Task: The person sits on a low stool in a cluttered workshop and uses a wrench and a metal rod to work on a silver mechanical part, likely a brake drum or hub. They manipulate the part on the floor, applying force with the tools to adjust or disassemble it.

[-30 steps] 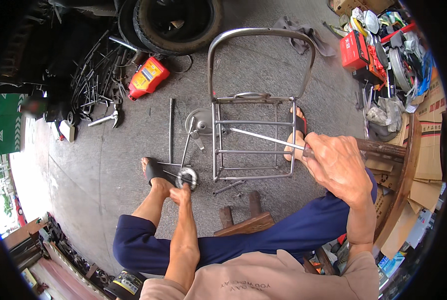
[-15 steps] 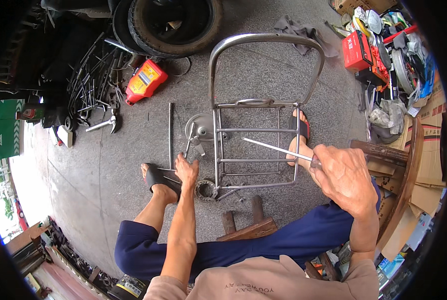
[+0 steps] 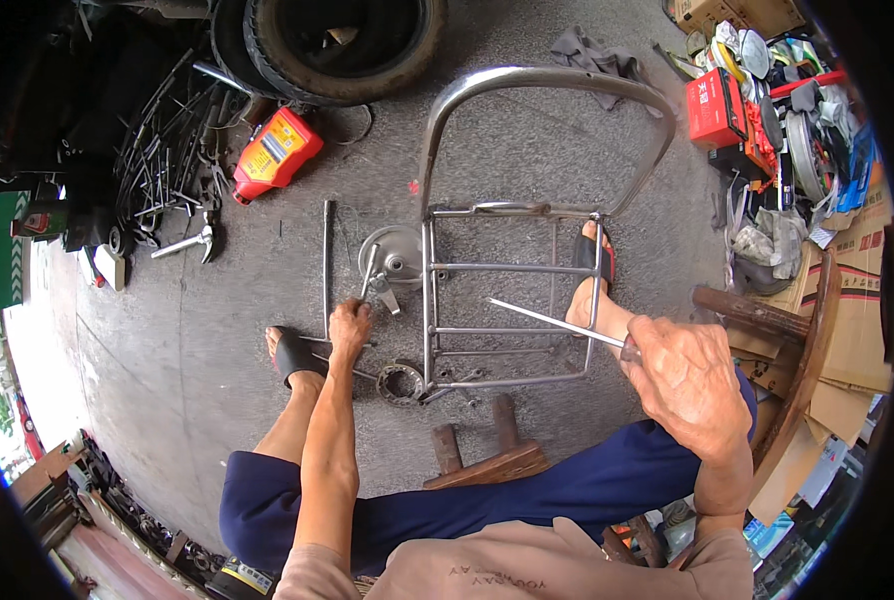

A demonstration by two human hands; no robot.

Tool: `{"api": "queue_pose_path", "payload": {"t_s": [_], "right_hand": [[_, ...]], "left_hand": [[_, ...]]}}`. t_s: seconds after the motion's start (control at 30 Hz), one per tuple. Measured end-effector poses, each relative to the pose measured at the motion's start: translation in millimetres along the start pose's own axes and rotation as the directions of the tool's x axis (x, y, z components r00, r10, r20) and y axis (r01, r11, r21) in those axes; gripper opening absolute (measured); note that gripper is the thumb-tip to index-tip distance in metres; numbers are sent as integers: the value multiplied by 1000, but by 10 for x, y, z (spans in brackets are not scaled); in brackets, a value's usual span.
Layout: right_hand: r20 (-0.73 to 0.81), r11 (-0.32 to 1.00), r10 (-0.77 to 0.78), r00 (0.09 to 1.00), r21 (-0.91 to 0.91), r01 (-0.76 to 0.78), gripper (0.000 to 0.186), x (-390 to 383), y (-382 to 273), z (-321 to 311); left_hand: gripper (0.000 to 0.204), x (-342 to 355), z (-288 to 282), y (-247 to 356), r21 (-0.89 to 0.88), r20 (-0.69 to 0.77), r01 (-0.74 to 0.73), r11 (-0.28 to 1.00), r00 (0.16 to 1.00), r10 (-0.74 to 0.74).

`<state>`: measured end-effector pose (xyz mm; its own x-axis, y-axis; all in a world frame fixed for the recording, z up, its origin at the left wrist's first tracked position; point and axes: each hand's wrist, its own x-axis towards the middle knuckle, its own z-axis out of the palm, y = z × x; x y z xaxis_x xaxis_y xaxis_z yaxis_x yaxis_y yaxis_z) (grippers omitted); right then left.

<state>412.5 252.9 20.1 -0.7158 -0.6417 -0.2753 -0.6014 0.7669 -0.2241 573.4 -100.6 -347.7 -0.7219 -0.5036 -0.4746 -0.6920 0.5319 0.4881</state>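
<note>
My right hand point(image 3: 692, 385) is wrapped around the dark handle of a long screwdriver point(image 3: 557, 322), its shank pointing left above a chrome metal rack point(image 3: 512, 268). The rack has a large curved hoop point(image 3: 547, 78) on its far side. My left hand point(image 3: 350, 325) is low by the floor, fingers closed on the near end of a short metal rod point(image 3: 369, 270). Just beyond, a round silver drum brake plate point(image 3: 395, 250) with a lever point(image 3: 387, 300) lies partly behind the rack's left bar. Close to my left wrist sits a dark metal ring point(image 3: 400, 382).
A long thin bar point(image 3: 328, 265) lies left of the brake plate. Farther left are a hammer point(image 3: 192, 240), a red bottle point(image 3: 279, 155) and several metal rods. Tyres point(image 3: 257, 60) lie at the back. Wooden stools point(image 3: 492, 465) stand near my legs; boxes and clutter fill the right side.
My left hand has closed on the near end of the short rod, its fingers having been spread beside it before. The right hand keeps the screwdriver almost still; the view has shifted slightly.
</note>
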Motion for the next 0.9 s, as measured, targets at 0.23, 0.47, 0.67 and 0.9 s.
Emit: {"api": "queue_pose_path", "payload": {"t_s": [0.23, 0.47, 0.67, 0.9], "right_hand": [[100, 998, 9, 995, -60, -3, 41, 55, -74, 3], [139, 998, 35, 990, -66, -26, 40, 67, -79, 33], [125, 1000, -29, 992, 6, 28, 39, 75, -50, 26], [-37, 985, -169, 985, -35, 168, 30, 16, 3, -9]], "left_hand": [[29, 12, -9, -12, 41, -498, 92, 995, 865, -59], [59, -44, 200, 568, -205, -259, 124, 971, 950, -176], [31, 243, 536, 460, -879, 331, 444, 174, 831, -448], [15, 267, -310, 605, -810, 170, 434, 394, 817, -551]]}}
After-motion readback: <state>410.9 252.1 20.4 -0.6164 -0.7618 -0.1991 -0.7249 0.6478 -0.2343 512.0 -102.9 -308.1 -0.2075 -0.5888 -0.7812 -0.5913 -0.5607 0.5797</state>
